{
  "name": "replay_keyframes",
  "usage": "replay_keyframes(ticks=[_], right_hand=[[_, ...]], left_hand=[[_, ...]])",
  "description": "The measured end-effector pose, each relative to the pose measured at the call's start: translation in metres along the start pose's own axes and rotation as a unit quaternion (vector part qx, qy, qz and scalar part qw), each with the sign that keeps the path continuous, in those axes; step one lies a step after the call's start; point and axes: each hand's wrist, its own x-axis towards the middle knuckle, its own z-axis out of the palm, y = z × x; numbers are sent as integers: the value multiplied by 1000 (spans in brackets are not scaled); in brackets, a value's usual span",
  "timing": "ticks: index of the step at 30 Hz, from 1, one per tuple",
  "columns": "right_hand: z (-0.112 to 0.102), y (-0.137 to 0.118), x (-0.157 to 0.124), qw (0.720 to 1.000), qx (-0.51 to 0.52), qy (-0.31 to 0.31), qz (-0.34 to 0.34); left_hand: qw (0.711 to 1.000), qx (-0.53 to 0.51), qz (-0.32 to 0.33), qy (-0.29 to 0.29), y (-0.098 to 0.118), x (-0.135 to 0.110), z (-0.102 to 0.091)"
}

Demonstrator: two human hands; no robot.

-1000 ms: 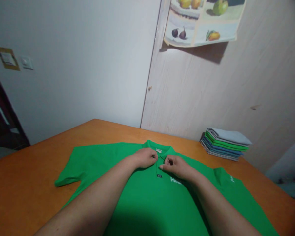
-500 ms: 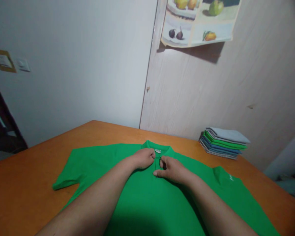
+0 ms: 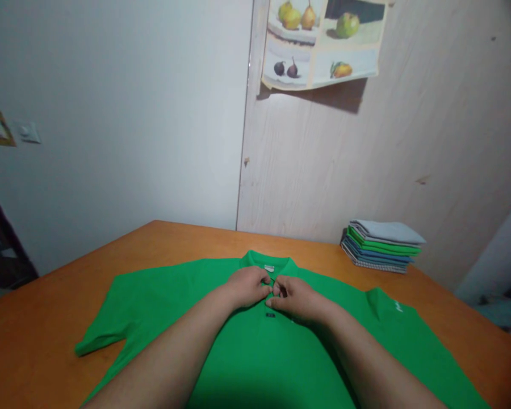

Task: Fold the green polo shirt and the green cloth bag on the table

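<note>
A green short-sleeved polo shirt (image 3: 255, 352) lies spread face up, its collar toward the wall. At the front opening just below the collar, my left hand (image 3: 249, 286) pinches the shirt's placket. Close beside it on the right, my right hand (image 3: 296, 296) has its fingers curled and closed on the other side of the same placket. The fingertips of both hands nearly meet. A small dark label (image 3: 270, 315) shows on the placket under them, and a pale neck tag (image 3: 269, 268) sits inside the collar. Any button between the fingers is hidden.
An orange-brown table (image 3: 174, 241) carries the shirt. At its back right stands a stack of folded clothes (image 3: 383, 247) in grey, green and blue. A fruit poster (image 3: 319, 45) hangs on the wall behind, and a wall switch (image 3: 28, 132) is at left.
The left hand has gone from a tight fist to a pinch lower on the placket, closer to the right hand. The dark label has come into sight. The camera view has shifted slightly.
</note>
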Motion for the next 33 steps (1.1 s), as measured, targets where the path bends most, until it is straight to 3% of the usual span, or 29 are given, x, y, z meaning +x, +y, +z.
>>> replay_keyframes(ticks=[3, 10, 15, 18, 27, 30, 33], right_hand=[[-2, 14, 5, 994, 100, 45, 14], [-6, 31, 15, 978, 124, 163, 28], [1, 27, 16, 982, 64, 175, -11], [4, 25, 17, 982, 39, 183, -18], [-14, 41, 16, 969, -48, 232, 76], [-14, 38, 10, 969, -96, 213, 79], [-5, 30, 7, 971, -170, 136, 95]], left_hand=[[1000, 12, -14, 0, -1, -1, -2], [998, 64, -25, 7, 5, -4, -5], [990, 103, 64, 71, 11, -6, -1], [988, 94, 103, 71, 12, -7, 4], [988, 112, 101, 39, 8, -6, 4], [988, 112, 98, 36, 9, -6, 3], [989, 107, 95, 32, 9, -6, 2]])
